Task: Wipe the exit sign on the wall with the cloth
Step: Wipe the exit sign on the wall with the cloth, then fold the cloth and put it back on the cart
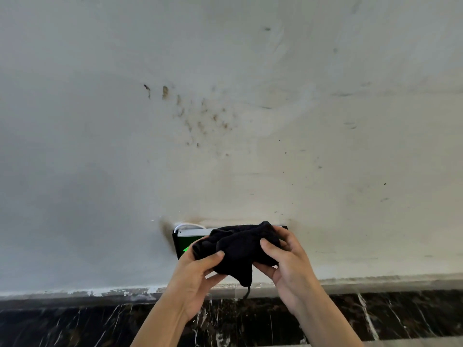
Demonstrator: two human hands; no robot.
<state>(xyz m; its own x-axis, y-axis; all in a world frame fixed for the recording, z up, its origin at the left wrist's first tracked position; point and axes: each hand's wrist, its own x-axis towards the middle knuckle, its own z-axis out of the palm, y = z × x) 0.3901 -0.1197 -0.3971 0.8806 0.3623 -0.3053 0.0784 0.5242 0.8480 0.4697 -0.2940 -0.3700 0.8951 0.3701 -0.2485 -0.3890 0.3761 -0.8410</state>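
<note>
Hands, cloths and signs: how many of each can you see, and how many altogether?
Hands: 2, the left hand and the right hand, both holding the cloth
Black cloth: 1
Exit sign on the wall: 1, mostly hidden behind the cloth
Total: 4

Cloth: black, plain, no pattern. Exit sign: black casing, white top strip, dark green face, bright green mark at cloth's left edge. Thin white cable arched just above exit sign. Wall: off-white to pale grey, scuffed; brown spatter of spots well above exit sign, brownish smudge beside its left edge, few dark specks up to right. Baseboard below exit sign: dark brown-black marble, white veins; chipped white paint along top edge.
</note>
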